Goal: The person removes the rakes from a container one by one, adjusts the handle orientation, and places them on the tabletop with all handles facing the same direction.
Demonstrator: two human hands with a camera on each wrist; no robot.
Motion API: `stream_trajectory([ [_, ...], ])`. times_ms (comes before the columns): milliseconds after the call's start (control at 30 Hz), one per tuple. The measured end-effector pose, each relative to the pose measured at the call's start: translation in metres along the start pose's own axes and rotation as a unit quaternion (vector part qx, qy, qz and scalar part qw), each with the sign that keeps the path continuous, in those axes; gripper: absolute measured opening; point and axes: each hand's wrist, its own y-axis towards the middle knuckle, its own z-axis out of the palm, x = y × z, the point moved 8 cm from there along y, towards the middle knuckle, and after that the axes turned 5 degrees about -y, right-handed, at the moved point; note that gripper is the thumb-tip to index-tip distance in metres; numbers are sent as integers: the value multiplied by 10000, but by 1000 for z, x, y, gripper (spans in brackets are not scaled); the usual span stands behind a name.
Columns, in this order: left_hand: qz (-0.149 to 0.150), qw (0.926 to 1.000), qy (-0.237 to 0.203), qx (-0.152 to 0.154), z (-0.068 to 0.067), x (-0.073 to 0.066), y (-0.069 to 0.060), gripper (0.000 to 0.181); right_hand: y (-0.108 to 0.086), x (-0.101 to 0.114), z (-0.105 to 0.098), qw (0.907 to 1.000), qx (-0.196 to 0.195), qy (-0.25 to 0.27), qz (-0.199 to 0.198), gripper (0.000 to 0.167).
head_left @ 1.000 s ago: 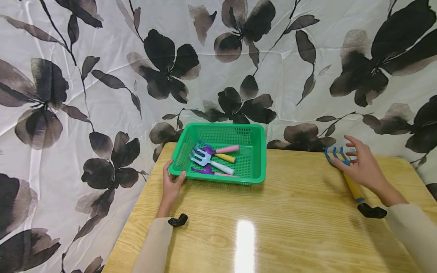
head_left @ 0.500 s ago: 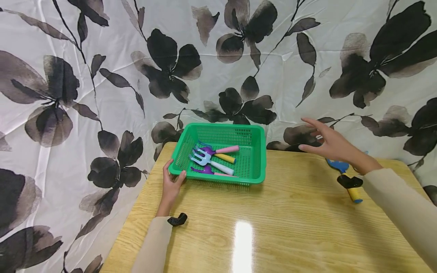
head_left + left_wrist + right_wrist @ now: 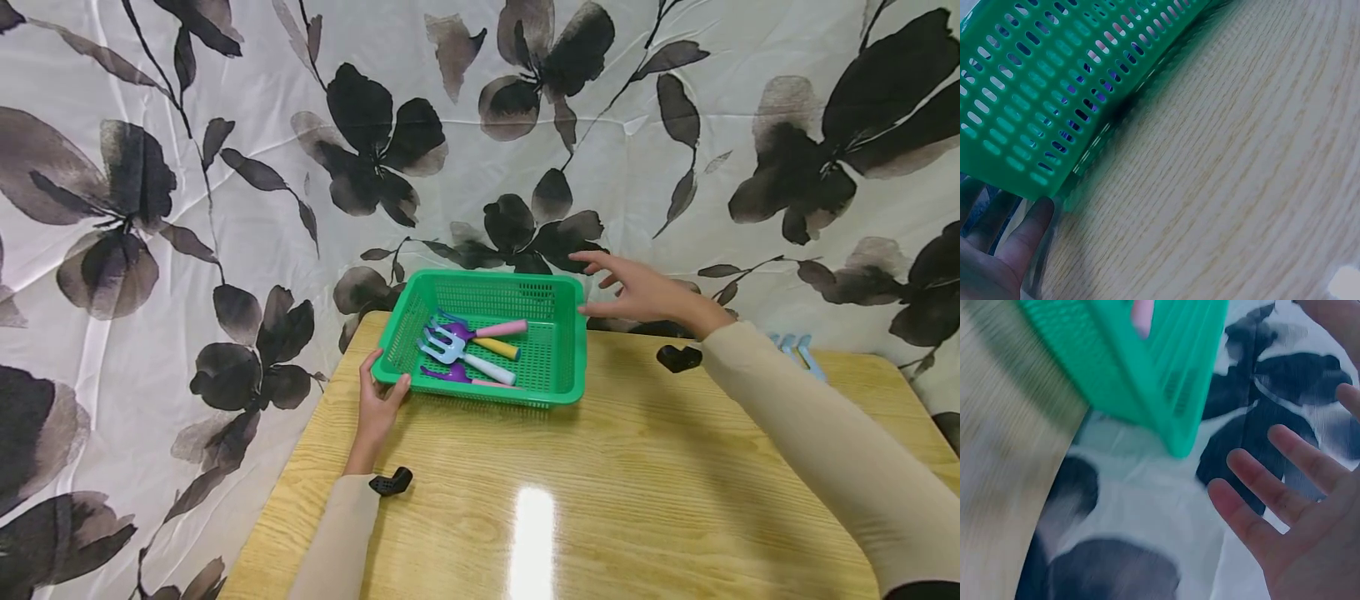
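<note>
The green basket (image 3: 540, 357) stands at the far edge of the counter (image 3: 615, 475), and in the right wrist view its far part seems to jut past that edge. It looks like thin, slotted plastic: light, probably a little springy along the walls and firmest at the rolled rim and corners. Lifting is likely best done with a hold on each short end, kept level, since the contents lie loose and mostly to the left.

Inside are a pale blue fork (image 3: 452, 352), a purple tool with a pink handle (image 3: 502, 329), a yellow handle (image 3: 498, 347) and a second purple tool (image 3: 448, 373). Their smooth handles may slide if the basket tilts.

The left hand (image 3: 377, 412) has its grip on the near left corner, thumb in front and fingers round the side. The right hand (image 3: 637, 290) is beside the right end, its grip wide and holding nothing; the fingers in its wrist view are apart from the rim.

Further right, light blue tines (image 3: 805, 354) show behind the right sleeve (image 3: 795, 433); whatever handle they have is hidden.
</note>
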Motion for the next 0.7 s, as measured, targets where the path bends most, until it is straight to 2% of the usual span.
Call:
stream_trajectory([
  [233, -82, 9999, 99, -36, 0, 4, -3, 74, 40, 27, 30, 9988, 389, 39, -286, 83],
  [367, -101, 9998, 130, -74, 0, 2, -3, 74, 62, 37, 50, 9972, 603, 92, -441, 80],
  [567, -82, 9999, 55, -104, -1, -4, -2, 74, 91, 37, 78, 9947, 853, 261, -508, 73],
  [700, -69, 9999, 57, -60, 2, -3, -1, 75, 101, 27, 94, 9934, 1042, 381, -290, 74],
])
